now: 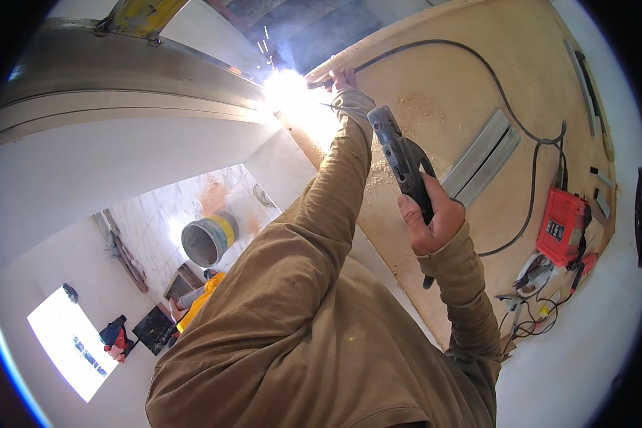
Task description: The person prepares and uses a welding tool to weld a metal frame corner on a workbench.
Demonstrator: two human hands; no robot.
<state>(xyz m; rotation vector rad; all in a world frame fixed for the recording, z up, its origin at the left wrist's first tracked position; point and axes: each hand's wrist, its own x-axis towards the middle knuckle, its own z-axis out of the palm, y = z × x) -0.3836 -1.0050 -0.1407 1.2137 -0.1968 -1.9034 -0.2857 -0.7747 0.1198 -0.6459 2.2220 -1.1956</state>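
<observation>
My right hand [435, 214] is wrapped around the handle of a black electrode holder [399, 153], held upright at the centre right. From the holder's jaws a thin welding electrode [333, 106] runs left across my left cuff toward a blinding white arc [287, 91]. Sparks and bluish smoke rise there, at the end of a long metal beam [157, 68]. My left hand [344, 80] is stretched far forward beside the arc. Its fingers are closed around a dark piece; glare and the sleeve hide what that is. A black cable leads away beside these fingers.
A wooden board [435, 78] with sawdust carries two grey metal profiles [486, 157], a looping black cable [503, 93] and a red welding machine [563, 227]. Tangled wires lie near the machine. Lower left, a bucket [210, 239] stands on tiles near a person in yellow [198, 303].
</observation>
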